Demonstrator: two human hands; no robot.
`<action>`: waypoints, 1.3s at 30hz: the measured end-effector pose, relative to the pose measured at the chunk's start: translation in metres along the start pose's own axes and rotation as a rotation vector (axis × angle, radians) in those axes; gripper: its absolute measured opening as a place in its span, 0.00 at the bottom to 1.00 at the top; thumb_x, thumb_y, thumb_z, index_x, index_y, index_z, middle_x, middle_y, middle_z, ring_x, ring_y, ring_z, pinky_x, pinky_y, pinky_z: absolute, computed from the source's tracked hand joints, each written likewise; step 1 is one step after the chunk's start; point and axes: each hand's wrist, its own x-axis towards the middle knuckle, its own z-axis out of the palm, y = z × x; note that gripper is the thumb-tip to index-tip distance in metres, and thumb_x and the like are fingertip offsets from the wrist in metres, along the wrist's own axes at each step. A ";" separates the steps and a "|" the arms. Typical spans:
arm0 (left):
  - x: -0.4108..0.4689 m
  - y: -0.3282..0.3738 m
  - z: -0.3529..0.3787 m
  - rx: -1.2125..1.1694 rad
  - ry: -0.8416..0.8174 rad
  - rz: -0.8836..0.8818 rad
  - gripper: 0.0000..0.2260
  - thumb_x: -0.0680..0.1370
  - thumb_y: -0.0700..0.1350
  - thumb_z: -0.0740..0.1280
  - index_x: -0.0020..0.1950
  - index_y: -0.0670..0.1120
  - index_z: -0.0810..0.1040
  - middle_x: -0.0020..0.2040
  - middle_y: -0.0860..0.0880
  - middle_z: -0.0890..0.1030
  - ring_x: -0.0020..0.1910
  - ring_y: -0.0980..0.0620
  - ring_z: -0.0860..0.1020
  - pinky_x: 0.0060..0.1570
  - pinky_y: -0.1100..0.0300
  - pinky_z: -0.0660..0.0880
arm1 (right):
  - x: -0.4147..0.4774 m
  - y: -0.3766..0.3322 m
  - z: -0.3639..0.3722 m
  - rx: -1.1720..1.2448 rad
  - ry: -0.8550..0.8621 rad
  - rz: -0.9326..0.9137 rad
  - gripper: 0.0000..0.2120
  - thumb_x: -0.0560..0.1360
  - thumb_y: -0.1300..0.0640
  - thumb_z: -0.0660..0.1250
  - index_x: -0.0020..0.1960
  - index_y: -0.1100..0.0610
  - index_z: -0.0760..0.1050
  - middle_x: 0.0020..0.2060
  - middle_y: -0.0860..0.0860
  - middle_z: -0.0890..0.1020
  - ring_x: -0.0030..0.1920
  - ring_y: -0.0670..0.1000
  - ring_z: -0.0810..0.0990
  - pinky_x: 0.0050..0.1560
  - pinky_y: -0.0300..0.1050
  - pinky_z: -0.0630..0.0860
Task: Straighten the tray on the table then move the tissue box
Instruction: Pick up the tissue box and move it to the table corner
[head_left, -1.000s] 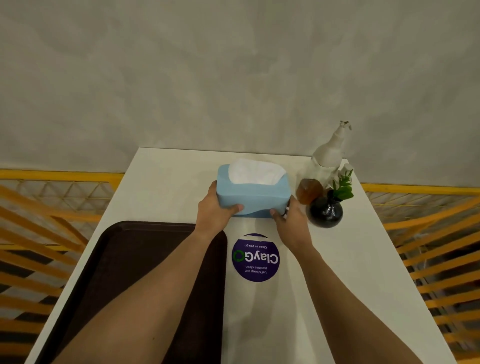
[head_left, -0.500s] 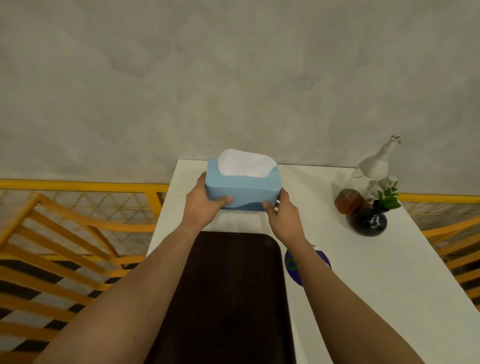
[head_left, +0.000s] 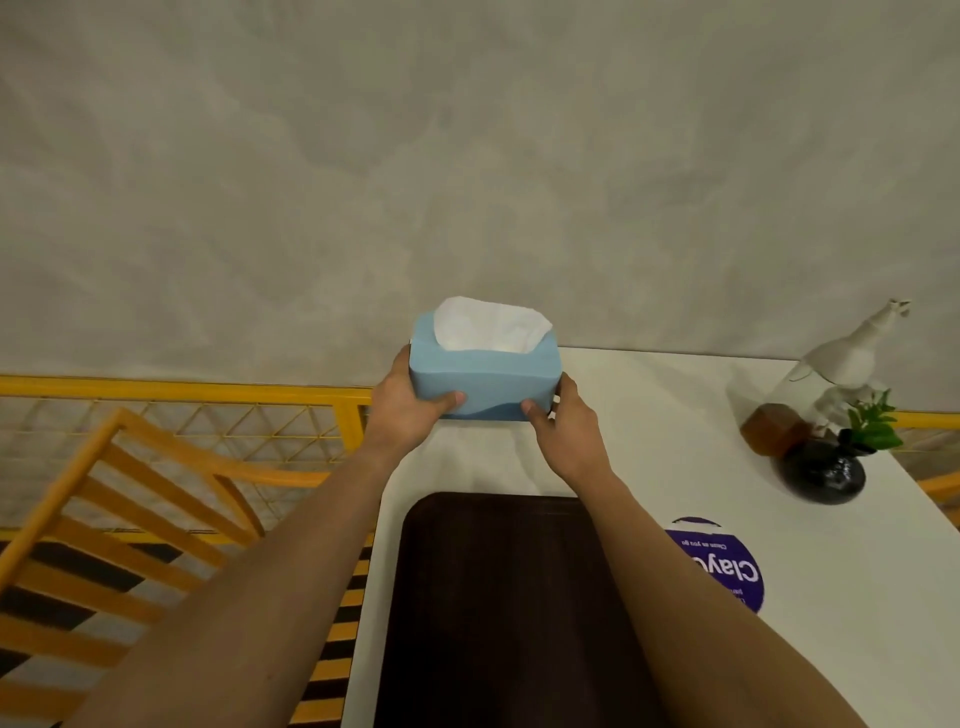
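Observation:
A light blue tissue box (head_left: 485, 376) with white tissue showing at its top is at the far left corner of the white table (head_left: 675, 415). My left hand (head_left: 410, 410) grips its left end and my right hand (head_left: 563, 423) grips its right end. I cannot tell whether the box rests on the table or hangs just above it. A dark brown tray (head_left: 498, 597) lies lengthwise along the table's left side, just nearer than the box, between my forearms.
At the far right stand a white pump bottle (head_left: 852, 358), a small brown block (head_left: 774, 428) and a black vase with a green sprig (head_left: 826, 473). A purple round sticker (head_left: 727, 564) lies right of the tray. Yellow railing and wooden slats (head_left: 130, 493) lie beyond the left edge.
Both hands have carried the tissue box from beside the vase at the table's middle leftward to the far left corner beyond the tray. The view has swung left.

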 end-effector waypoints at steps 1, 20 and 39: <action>0.002 -0.004 0.000 -0.001 -0.002 -0.005 0.37 0.70 0.49 0.80 0.75 0.50 0.67 0.62 0.52 0.77 0.57 0.52 0.75 0.48 0.64 0.75 | 0.002 0.000 0.002 -0.006 -0.008 0.000 0.25 0.81 0.47 0.66 0.75 0.53 0.63 0.67 0.51 0.77 0.63 0.54 0.78 0.55 0.41 0.72; 0.049 -0.059 0.020 -0.027 -0.045 -0.022 0.43 0.68 0.47 0.81 0.78 0.48 0.64 0.70 0.48 0.76 0.66 0.47 0.75 0.60 0.53 0.76 | 0.049 0.045 0.038 -0.015 -0.074 -0.010 0.33 0.76 0.41 0.71 0.76 0.48 0.62 0.68 0.50 0.76 0.64 0.53 0.77 0.60 0.49 0.76; 0.114 -0.091 0.021 0.142 -0.116 -0.121 0.42 0.70 0.50 0.80 0.78 0.47 0.62 0.69 0.45 0.77 0.67 0.40 0.76 0.59 0.52 0.74 | 0.120 0.054 0.056 0.004 -0.143 -0.047 0.41 0.73 0.40 0.75 0.79 0.49 0.58 0.63 0.42 0.75 0.59 0.47 0.75 0.48 0.28 0.69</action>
